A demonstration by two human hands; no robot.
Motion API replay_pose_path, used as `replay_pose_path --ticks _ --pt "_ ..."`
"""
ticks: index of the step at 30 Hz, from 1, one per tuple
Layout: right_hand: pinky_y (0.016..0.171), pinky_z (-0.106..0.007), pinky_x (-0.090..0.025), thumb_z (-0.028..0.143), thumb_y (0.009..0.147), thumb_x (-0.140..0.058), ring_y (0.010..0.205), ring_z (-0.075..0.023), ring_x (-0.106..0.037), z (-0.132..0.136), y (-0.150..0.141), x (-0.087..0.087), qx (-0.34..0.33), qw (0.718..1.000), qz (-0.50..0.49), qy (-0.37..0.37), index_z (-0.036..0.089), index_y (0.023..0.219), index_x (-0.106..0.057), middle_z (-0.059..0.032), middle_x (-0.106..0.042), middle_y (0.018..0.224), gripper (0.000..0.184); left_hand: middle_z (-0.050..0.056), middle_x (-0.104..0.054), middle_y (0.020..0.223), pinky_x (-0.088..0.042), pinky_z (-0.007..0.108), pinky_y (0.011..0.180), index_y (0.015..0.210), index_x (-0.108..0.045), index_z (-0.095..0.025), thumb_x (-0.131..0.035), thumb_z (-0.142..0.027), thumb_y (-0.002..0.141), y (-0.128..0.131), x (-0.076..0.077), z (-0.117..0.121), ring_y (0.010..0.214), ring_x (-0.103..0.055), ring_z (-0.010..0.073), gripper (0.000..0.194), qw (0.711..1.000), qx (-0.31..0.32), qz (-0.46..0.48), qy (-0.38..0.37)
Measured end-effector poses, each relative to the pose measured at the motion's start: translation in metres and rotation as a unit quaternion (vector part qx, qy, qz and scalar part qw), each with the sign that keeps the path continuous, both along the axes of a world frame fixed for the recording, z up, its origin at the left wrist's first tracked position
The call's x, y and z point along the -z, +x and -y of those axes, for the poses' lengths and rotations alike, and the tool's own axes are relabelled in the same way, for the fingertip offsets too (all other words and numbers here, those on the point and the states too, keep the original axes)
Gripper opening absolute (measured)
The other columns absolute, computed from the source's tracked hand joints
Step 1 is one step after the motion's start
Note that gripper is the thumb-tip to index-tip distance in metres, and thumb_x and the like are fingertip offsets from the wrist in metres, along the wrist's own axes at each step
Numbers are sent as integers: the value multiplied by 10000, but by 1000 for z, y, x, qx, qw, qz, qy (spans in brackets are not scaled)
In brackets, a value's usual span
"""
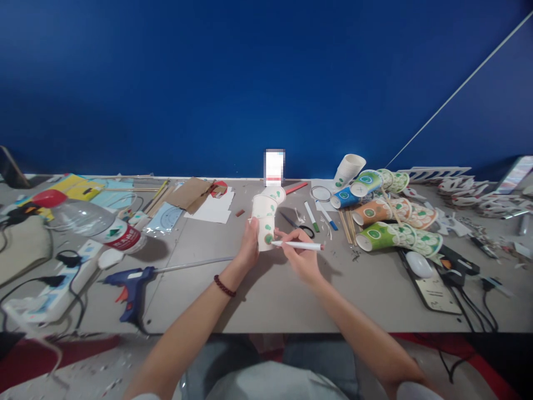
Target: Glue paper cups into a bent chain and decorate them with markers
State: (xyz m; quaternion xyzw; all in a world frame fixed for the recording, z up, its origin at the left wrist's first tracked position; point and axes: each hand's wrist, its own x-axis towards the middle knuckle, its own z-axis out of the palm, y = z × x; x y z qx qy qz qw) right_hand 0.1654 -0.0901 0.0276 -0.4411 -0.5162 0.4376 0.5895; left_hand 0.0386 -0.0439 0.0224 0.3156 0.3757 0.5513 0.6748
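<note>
My left hand point(249, 245) is closed around a white paper cup assembly point(266, 214), several cups joined end to end and printed with green leaf marks. In my right hand point(303, 256) is a white marker pen point(306, 245), pinched like a writing tool. Its tip meets or nearly meets the round green spot on the lowest cup; actual contact is too fine to tell. Just beyond my right hand lie black-handled scissors point(307, 230). A green-ended marker point(311, 216) and a blue-ended marker point(327, 215) rest farther back on the table.
Coloured cup assemblies point(377, 237) and stacked white cups point(350, 166) stand at right, near a black glue gun point(458, 264). At left are a blue glue gun point(137, 283), a power strip point(62, 286) and a plastic bottle point(94, 219). A blue wall point(208, 89) closes off the back.
</note>
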Motion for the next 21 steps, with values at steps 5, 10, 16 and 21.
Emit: replay_pose_path --ticks 5,10,16,21 --pt "681 -324 -542 342 795 -646 1069 -302 -663 1 0 -1 17 1000 -16 -6 240 750 -532 -22 -653 673 159 112 -696 741 -505 301 584 967 -628 -109 -538 -753 712 -2 3 -1 642 -659 207 699 999 27 17 -7" --pt "715 -343 -548 353 807 -643 1043 -284 -674 2 0 2 24 1000 8 6 238 772 -553 -56 -714 794 150 115 -697 760 -517 308 613 944 -662 -111 -506 -753 734 -2 7 -4 677 -668 218 694 999 30 26 -15" --pt "721 -348 -557 305 811 -645 1030 -272 -679 2 0 5 27 999 28 16 240 791 -572 -82 -734 918 100 114 -704 829 -527 298 656 972 -678 -122 -468 -727 784 -3 10 -6 732 -673 208 668 998 35 41 -21" --pt "714 -345 -557 286 812 -646 1029 -274 -680 3 0 3 27 999 29 17 235 798 -574 -85 -736 923 88 110 -703 830 -532 297 646 947 -685 -126 -484 -728 774 -3 8 -5 729 -671 206 658 998 36 42 -25"
